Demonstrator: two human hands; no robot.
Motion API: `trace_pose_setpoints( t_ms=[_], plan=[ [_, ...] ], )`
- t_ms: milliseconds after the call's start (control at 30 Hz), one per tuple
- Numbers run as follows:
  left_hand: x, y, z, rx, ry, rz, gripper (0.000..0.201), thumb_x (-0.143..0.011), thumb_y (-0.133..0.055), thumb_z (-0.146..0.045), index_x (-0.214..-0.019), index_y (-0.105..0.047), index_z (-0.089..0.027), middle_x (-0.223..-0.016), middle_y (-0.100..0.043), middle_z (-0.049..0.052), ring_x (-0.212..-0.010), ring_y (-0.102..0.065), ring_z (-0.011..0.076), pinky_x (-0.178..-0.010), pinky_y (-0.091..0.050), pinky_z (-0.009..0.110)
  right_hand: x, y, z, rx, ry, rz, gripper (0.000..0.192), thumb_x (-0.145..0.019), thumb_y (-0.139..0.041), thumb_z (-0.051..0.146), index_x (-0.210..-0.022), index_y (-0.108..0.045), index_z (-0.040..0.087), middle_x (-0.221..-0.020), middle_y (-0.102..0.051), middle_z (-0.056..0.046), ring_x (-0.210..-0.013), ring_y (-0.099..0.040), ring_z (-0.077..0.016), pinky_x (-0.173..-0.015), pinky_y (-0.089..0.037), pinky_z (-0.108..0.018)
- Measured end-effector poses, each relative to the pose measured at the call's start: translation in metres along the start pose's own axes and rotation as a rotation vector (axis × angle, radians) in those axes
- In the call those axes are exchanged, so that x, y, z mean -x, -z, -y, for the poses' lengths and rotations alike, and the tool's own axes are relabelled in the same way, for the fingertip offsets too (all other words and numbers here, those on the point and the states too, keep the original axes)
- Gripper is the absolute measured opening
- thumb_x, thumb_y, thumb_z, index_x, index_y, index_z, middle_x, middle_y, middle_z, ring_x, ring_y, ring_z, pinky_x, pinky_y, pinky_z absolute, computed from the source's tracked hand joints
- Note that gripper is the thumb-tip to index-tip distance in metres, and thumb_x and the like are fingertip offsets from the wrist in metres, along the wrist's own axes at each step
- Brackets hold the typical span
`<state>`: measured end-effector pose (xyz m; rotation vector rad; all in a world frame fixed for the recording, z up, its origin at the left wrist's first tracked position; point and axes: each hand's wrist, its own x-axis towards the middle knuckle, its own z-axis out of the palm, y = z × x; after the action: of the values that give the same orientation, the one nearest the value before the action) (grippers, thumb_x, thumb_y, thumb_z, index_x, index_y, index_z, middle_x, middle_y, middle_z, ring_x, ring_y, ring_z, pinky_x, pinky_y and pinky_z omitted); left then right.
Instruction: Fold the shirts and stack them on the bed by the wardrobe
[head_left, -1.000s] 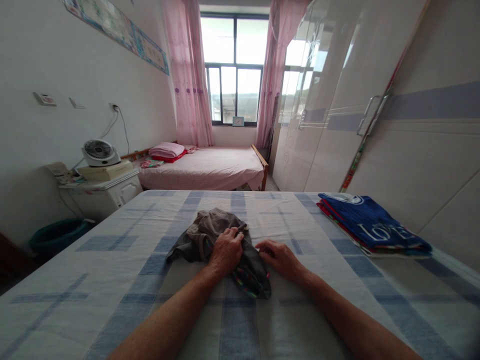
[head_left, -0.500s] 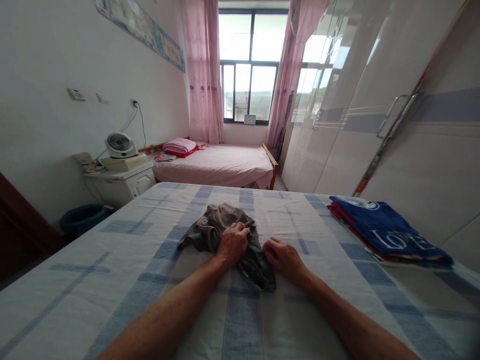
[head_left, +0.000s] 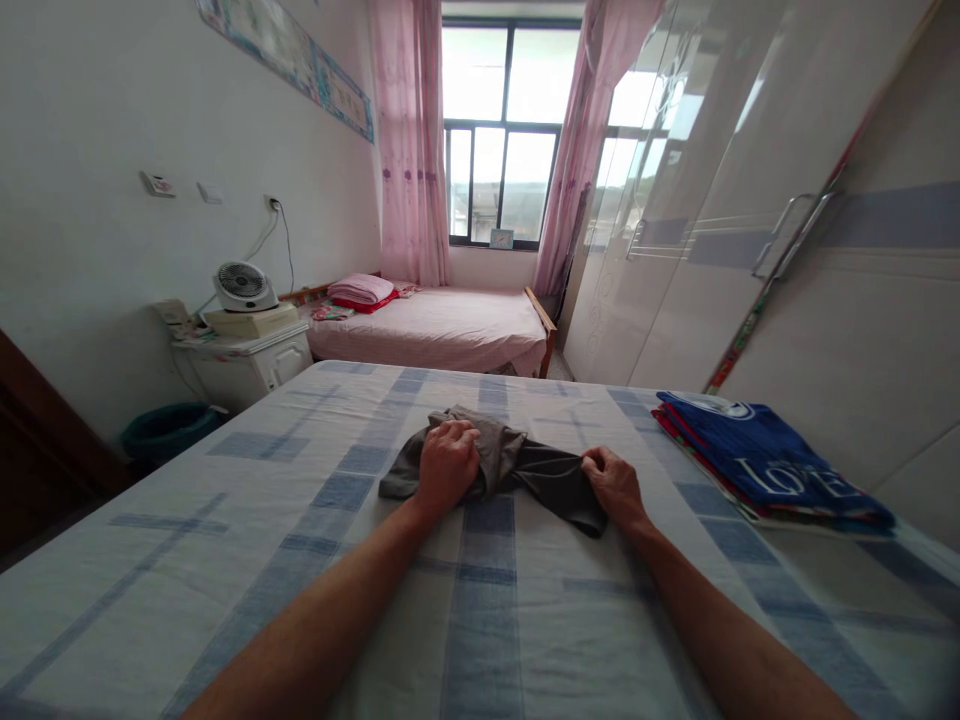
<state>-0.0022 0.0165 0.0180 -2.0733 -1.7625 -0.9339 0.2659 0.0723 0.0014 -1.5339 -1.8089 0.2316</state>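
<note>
Both hands, left and right, grip the grey garment with closed fingers; best pulled taut and flat on the bed.

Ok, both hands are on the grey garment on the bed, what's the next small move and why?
Probably draw the right hand a little farther right while the left hand pins its end. The grey garment is stretched between them but bunched and wrinkled near the left hand, so it isn't flat on the checked bedsheet yet.
</note>
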Motion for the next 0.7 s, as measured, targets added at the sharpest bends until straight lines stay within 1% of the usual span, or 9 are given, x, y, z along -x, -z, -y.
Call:
trace_pose_setpoints(
  t_ms=[100,167,233,333,400,467,567,700],
  plan=[
    [-0.001,-0.007,0.014,-0.052,0.201,0.062,0.025,-0.086,-0.045,-0.024,-0.106,-0.059,-0.018,-0.111,-0.060,0.008,-0.104,-0.052,0.0216,-0.089,-0.039,0.033,-0.002,0.000,-0.003,-0.027,0.010,0.000,0.021,-0.076,-0.042,0.029,-0.076,-0.061,0.020,-0.068,-0.064,-0.003,-0.064,-0.059,-0.0169,-0.064,-0.042,-0.028],
    [-0.001,-0.011,0.019,-0.055,0.265,0.117,0.024,-0.087,-0.045,-0.029,-0.102,-0.060,-0.017,-0.107,-0.060,0.008,-0.101,-0.054,0.0211,-0.087,-0.040,0.032,0.001,-0.001,0.001,-0.051,0.050,0.012,0.021,-0.077,-0.042,0.028,-0.080,-0.061,0.019,-0.076,-0.064,-0.003,-0.068,-0.059,-0.0165,-0.067,-0.044,-0.028],
    [-0.001,-0.013,0.020,-0.062,0.246,0.146,0.023,-0.087,-0.046,-0.030,-0.099,-0.061,-0.017,-0.106,-0.060,0.009,-0.101,-0.054,0.0211,-0.086,-0.039,0.032,0.006,-0.001,0.009,-0.064,0.115,0.026,0.021,-0.079,-0.042,0.028,-0.086,-0.060,0.019,-0.084,-0.064,-0.005,-0.072,-0.059,-0.0161,-0.070,-0.044,-0.029],
    [-0.001,-0.012,0.019,-0.100,0.199,0.176,0.019,-0.087,-0.047,-0.026,-0.095,-0.060,-0.017,-0.104,-0.060,0.008,-0.099,-0.054,0.0211,-0.084,-0.040,0.031,0.018,-0.001,0.026,-0.026,0.315,0.048,0.021,-0.083,-0.045,0.030,-0.095,-0.059,0.019,-0.097,-0.062,-0.007,-0.086,-0.058,-0.0185,-0.080,-0.043,-0.032],
    [-0.002,-0.011,0.018,-0.110,0.199,0.189,0.017,-0.087,-0.045,-0.023,-0.092,-0.059,-0.017,-0.101,-0.061,0.008,-0.096,-0.055,0.0201,-0.081,-0.040,0.030,0.026,-0.002,0.036,0.039,0.472,0.099,0.024,-0.082,-0.051,0.032,-0.102,-0.058,0.020,-0.107,-0.060,-0.008,-0.101,-0.054,-0.0217,-0.088,-0.039,-0.036],
    [-0.003,-0.011,0.019,-0.108,0.205,0.188,0.017,-0.087,-0.043,-0.021,-0.090,-0.059,-0.017,-0.098,-0.061,0.008,-0.094,-0.056,0.0195,-0.078,-0.040,0.029,0.032,-0.005,0.042,0.101,0.557,0.179,0.028,-0.080,-0.056,0.031,-0.106,-0.058,0.022,-0.113,-0.058,-0.007,-0.108,-0.050,-0.0234,-0.092,-0.035,-0.039],
    [-0.004,-0.012,0.020,-0.101,0.204,0.183,0.016,-0.087,-0.041,-0.020,-0.086,-0.058,-0.017,-0.096,-0.060,0.008,-0.091,-0.056,0.0196,-0.077,-0.040,0.029,0.035,-0.011,0.044,0.148,0.552,0.257,0.026,-0.080,-0.056,0.029,-0.104,-0.059,0.022,-0.112,-0.059,-0.007,-0.105,-0.052,-0.0223,-0.091,-0.036,-0.039],
    [-0.004,-0.014,0.023,-0.056,0.198,0.193,0.011,-0.081,-0.047,-0.017,-0.086,-0.056,-0.018,-0.096,-0.059,0.007,-0.094,-0.055,0.0198,-0.080,-0.040,0.029,0.031,-0.014,0.040,0.150,0.516,0.255,0.014,-0.082,-0.051,0.024,-0.093,-0.060,0.022,-0.105,-0.062,-0.005,-0.098,-0.055,-0.0195,-0.088,-0.037,-0.037]
  ],
)
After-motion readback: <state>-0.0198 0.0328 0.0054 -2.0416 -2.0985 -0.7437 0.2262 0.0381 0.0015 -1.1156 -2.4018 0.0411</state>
